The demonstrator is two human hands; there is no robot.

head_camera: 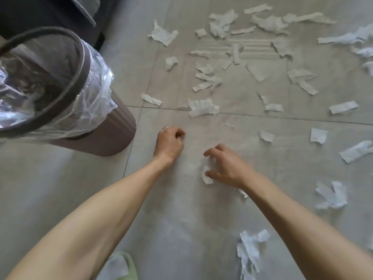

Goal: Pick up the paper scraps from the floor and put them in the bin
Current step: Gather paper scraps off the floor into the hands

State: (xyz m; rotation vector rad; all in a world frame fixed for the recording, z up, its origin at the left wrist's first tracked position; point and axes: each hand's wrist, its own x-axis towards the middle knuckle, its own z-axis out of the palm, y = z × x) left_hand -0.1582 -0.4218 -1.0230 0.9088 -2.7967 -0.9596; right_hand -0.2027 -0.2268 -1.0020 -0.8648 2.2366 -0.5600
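Note:
Several white paper scraps lie scattered over the grey tiled floor, mostly ahead and to the right. A brown round bin lined with a clear plastic bag stands at the left. My left hand hovers low over the floor to the right of the bin, its fingers curled shut, a ring on one finger; I see nothing in it. My right hand is spread in a claw over a small scrap, thumb and fingertips touching it without closing on it. Another small scrap peeks out beside my right wrist.
A dark piece of furniture stands behind the bin at the top left. A pale green slipper shows at the bottom edge. Larger crumpled scraps lie near my right forearm, and one further right.

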